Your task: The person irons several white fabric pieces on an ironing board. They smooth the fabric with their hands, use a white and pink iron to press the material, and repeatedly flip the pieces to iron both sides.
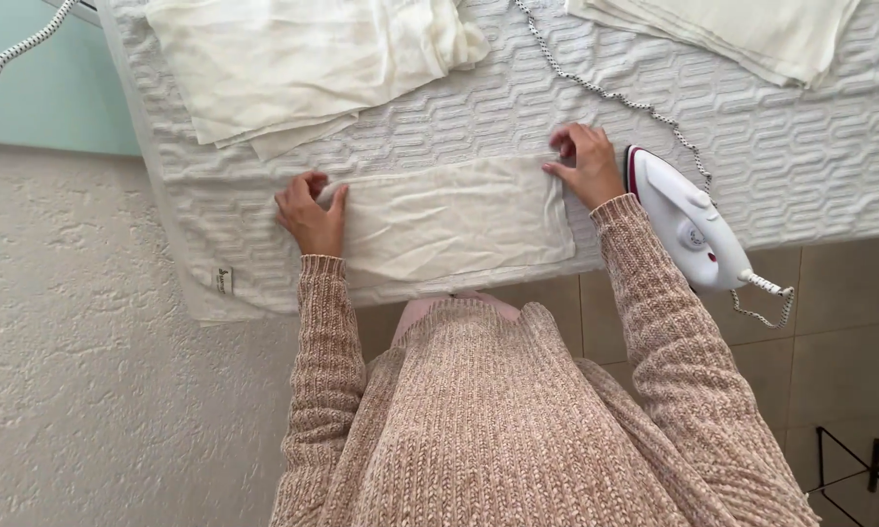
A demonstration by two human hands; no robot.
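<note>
Both hands press flat, fingers spread, on a cream cloth (454, 220): left hand (311, 213) at its left end, right hand (584, 164) at its far right corner, near the white iron (688, 220).

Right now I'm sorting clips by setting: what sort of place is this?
Probably a home ironing spot: a white iron rests on a padded ironing board, both hands press a cream cloth flat, and folded cloths wait beyond.
</note>
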